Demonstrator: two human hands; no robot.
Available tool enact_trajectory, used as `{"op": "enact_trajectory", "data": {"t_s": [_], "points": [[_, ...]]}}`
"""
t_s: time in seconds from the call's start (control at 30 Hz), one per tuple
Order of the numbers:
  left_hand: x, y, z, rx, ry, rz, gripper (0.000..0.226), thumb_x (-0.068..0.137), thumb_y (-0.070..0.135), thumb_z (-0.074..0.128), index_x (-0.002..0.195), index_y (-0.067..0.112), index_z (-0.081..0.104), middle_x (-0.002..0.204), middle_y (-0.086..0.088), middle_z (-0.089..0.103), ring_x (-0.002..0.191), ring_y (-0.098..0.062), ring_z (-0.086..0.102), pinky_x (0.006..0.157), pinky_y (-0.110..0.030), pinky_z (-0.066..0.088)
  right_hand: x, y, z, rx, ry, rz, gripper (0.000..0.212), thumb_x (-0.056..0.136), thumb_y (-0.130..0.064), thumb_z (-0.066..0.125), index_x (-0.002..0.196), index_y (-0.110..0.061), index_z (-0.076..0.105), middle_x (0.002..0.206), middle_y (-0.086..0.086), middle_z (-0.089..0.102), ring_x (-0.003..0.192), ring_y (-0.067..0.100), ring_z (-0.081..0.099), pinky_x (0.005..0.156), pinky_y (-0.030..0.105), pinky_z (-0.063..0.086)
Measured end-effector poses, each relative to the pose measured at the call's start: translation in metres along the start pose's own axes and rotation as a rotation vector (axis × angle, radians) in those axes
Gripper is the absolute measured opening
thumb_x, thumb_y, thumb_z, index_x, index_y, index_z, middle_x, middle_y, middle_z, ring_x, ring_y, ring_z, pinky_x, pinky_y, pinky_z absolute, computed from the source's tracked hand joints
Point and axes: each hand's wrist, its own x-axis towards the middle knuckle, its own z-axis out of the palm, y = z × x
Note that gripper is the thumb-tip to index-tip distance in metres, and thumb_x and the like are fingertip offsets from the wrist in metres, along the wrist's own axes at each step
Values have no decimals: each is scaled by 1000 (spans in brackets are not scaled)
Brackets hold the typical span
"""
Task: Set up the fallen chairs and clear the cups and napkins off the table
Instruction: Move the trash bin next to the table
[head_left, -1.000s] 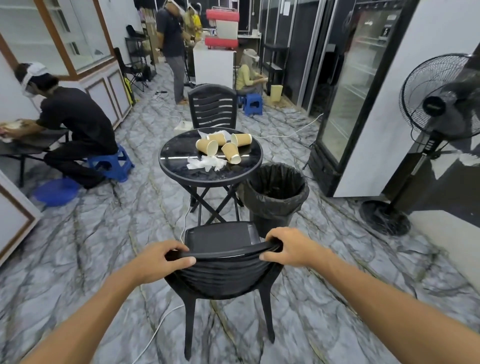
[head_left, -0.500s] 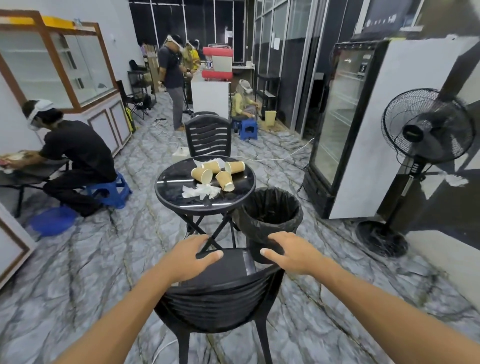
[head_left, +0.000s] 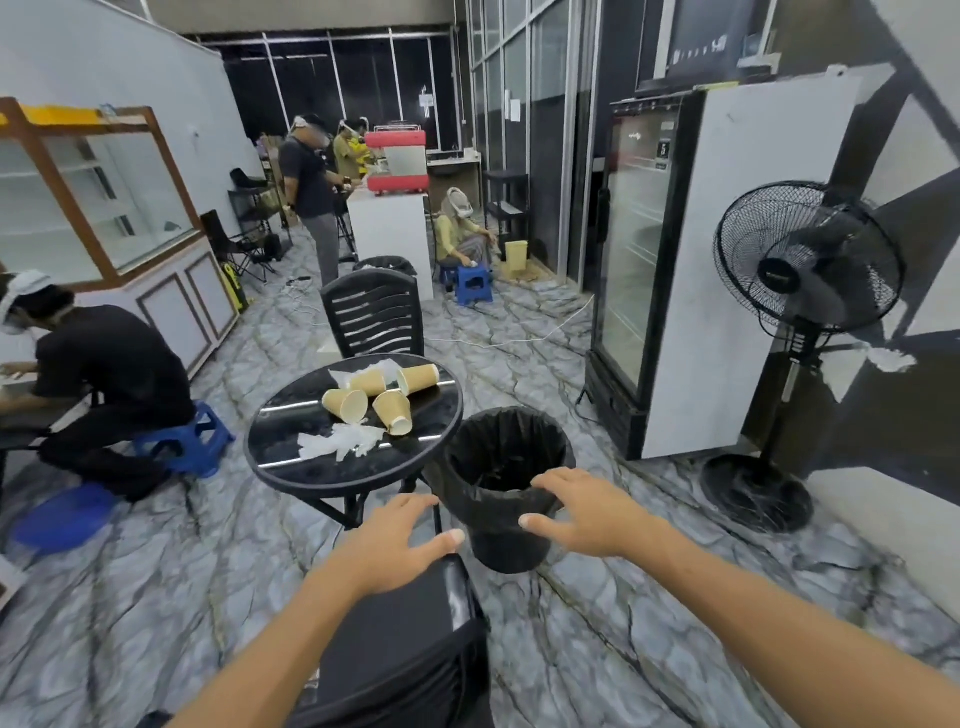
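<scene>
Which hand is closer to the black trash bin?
The right hand. It hovers open in front of the trash bin, overlapping its near rim in this view. The left hand is off to the bin's left, above the near black chair.

Bright, even indoor light (dark windows behind); wide-angle bending at edges, slight motion blur.

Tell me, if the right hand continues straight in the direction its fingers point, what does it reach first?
Probably the near rim of the black bin. The right hand is open above it, fingers pointing forward-left; beyond lies the table. Depth is uncertain.
</scene>
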Motion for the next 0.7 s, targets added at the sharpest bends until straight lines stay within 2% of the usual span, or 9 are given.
{"op": "enact_trajectory", "data": {"t_s": [0.37,0.7], "points": [[85,59,18,-35,1,-13,83,84,77,45,151,29,34,158,6,33,144,-19,33,116,-41,33,42,86,-19,-23,-21,-29,73,91,-70,42,146,-23,39,149,-2,43,134,21,41,106,37,37],[189,58,18,-64,2,-48,81,86,75,47,151,30,32,159,5,31,145,-18,30,116,-38,33,137,151,-40,1,-75,-69,73,92,-68,44,148,-23,36,153,-2,39,137,20,38,106,37,39]]}}
